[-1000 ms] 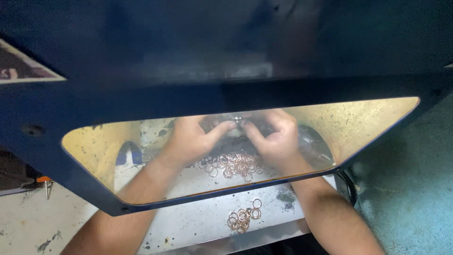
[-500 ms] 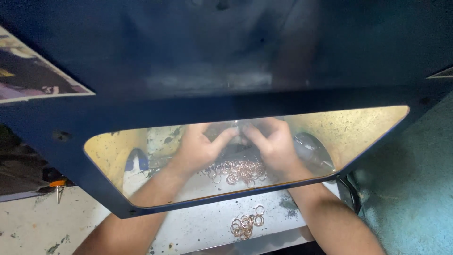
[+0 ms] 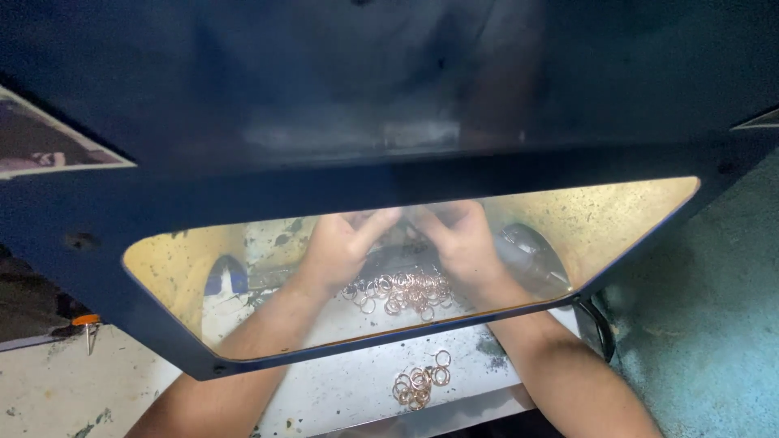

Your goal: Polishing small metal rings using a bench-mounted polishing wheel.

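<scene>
While you look down through the tinted window, read the scene as follows.

Window: a dark blue guard [image 3: 389,122] with a clear yellowish pane [image 3: 584,219] covers most of your view; both hands show through the pane, slightly blurred.

Left hand: your left hand [image 3: 339,246] reaches in under the guard, fingers curled and pointing toward the middle. You cannot tell whether it grips anything.

Right hand: your right hand [image 3: 462,242] sits just beside the left, fingertips close together at the top of the pane. You cannot tell whether it is clenched or released.

Rings, main heap: a loose pile of copper-coloured rings [image 3: 402,290] lies on the desk [image 3: 341,389] between and just below your two wrists.

Rings, small heap: a smaller cluster of rings [image 3: 420,384] lies nearer to you, outside the guard, between your forearms.

Round part: a dark round object [image 3: 527,251] sits just right of your right hand.

Blue part: a blue object [image 3: 227,274] stands at the left, well apart from your hands.
</scene>
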